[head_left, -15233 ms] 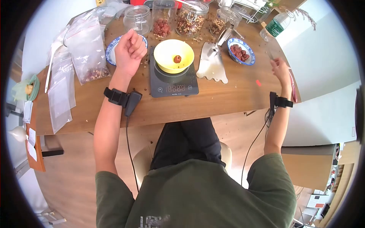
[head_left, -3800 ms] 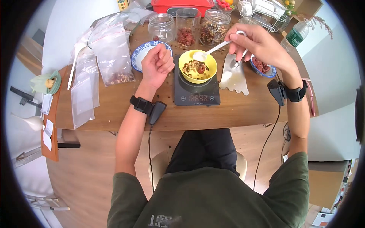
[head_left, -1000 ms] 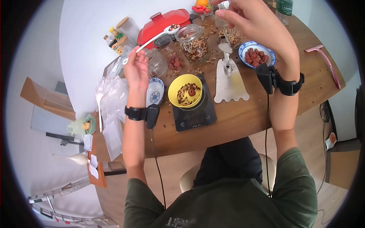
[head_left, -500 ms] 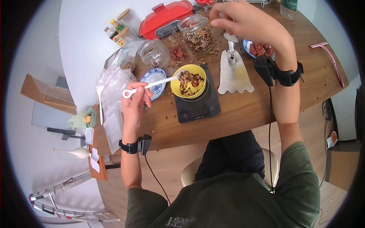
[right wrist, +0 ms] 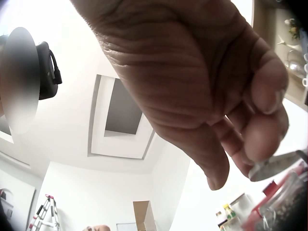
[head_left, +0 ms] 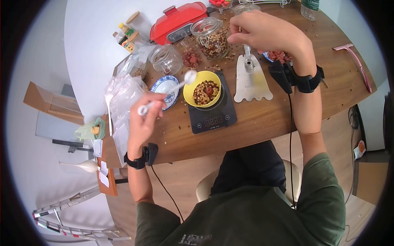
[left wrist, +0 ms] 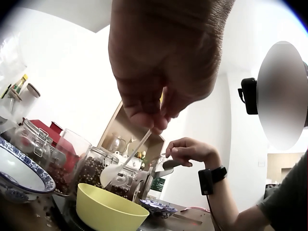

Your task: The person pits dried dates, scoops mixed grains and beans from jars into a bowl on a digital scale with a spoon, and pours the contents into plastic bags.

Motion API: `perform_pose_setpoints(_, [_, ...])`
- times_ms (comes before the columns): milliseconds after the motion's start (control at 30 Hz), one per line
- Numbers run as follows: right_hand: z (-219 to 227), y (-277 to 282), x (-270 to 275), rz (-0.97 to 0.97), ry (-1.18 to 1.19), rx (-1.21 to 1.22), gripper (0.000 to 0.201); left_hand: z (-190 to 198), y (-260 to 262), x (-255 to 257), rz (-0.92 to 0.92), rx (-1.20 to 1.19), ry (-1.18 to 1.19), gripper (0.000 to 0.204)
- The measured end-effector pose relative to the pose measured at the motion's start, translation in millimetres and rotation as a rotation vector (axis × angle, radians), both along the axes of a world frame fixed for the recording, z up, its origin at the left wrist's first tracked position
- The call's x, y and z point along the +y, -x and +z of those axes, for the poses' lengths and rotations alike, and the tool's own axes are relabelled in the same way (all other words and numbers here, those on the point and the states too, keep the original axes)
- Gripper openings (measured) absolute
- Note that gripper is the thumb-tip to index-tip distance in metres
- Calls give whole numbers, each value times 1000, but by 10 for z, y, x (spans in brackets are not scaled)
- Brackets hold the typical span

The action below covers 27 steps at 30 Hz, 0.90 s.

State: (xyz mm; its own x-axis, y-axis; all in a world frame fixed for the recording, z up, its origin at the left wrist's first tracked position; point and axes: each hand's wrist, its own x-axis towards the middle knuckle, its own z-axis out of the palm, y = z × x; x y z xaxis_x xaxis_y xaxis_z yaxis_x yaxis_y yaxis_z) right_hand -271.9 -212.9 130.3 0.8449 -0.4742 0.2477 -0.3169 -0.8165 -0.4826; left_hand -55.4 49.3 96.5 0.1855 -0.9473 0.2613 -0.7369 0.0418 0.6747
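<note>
In the head view my left hand (head_left: 143, 119) pinches the handle of a white spoon (head_left: 190, 77), blurred by motion. The spoon's head hangs at the left rim of a yellow bowl (head_left: 188, 93). Inside the bowl lie mixed dried beans or grains (head_left: 201, 95) and one red date (head_left: 209, 90); a black kitchen scale (head_left: 213, 123) carries it. My right hand (head_left: 269, 33), fingers loosely bent, hovers over a metal lever stand with a scalloped base (head_left: 253, 84). In the right wrist view the flat lever end (right wrist: 274, 167) appears right at the fingertips.
A blue-and-white dish (head_left: 164, 84) lies left of the scale, plastic bags (head_left: 123, 92) beyond it. Behind stand an open empty jar (head_left: 166, 59), a jar of mixed beans (head_left: 211, 43) and a red cooker (head_left: 178, 20). At right are a bowl of dates (head_left: 279, 56) and a pink razor-shaped tool (head_left: 357, 65).
The spoon passed from my right hand to my left. A second ago it was loaded near the bean jar; then it came over the yellow bowl and emptied. The bowl's contents have grown.
</note>
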Motion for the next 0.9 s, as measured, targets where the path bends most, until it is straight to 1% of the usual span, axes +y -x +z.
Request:
perform_pose_setpoints(67, [-3, 5, -1, 7, -15, 8, 20, -2, -130, -90, 54, 198, 319, 17])
perform_pose_setpoints(100, [2, 7, 11, 14, -36, 8, 20, 32, -170, -156, 53, 196, 321, 17])
perform_pose_setpoints(167, [18, 7, 34, 23, -51, 5, 20, 130, -249, -332, 43, 449, 543, 21])
perform_pose_setpoints(200, [24, 8, 46, 23, -51, 21, 20, 146, -300, -429, 42, 446, 547, 21])
perform_pose_setpoints(267, [30, 14, 62, 19, -47, 29, 20, 157, -400, -638, 83, 521, 654, 23])
perform_pose_setpoints(367, [21, 8, 47, 13, -56, 45, 20, 200, -413, -954, 78, 499, 634, 23])
perform_pose_setpoints(433, [14, -5, 15, 25, -50, 81, 21, 203, -417, -1151, 43, 474, 602, 23])
perform_pose_setpoints(500, [28, 11, 43, 16, -50, 73, 22, 185, -367, -1329, -7, 411, 465, 21])
perform_pose_setpoints(567, [49, 13, 52, 10, -48, 66, 22, 107, -335, -1510, -5, 403, 445, 20])
perform_pose_setpoints(633, [49, 7, 46, 35, -17, 83, 23, 5, -346, -1662, -21, 272, 333, 18])
perform_pose_setpoints(667, [47, 5, 37, 31, -15, 83, 23, -34, -339, -1723, 2, 239, 305, 17])
perform_pose_setpoints(700, [40, 4, 29, 38, -24, 80, 24, -65, -342, -1769, -2, 241, 306, 17])
perform_pose_setpoints(767, [35, 4, 19, 43, -34, 78, 24, -111, -349, -1838, 27, 240, 234, 18])
perform_pose_setpoints(833, [33, 7, 9, 52, -40, 79, 23, -130, -361, -1889, 30, 283, 239, 19])
perform_pose_setpoints(900, [29, 5, 4, 41, -38, 86, 23, -130, -346, -1901, 31, 447, 253, 20])
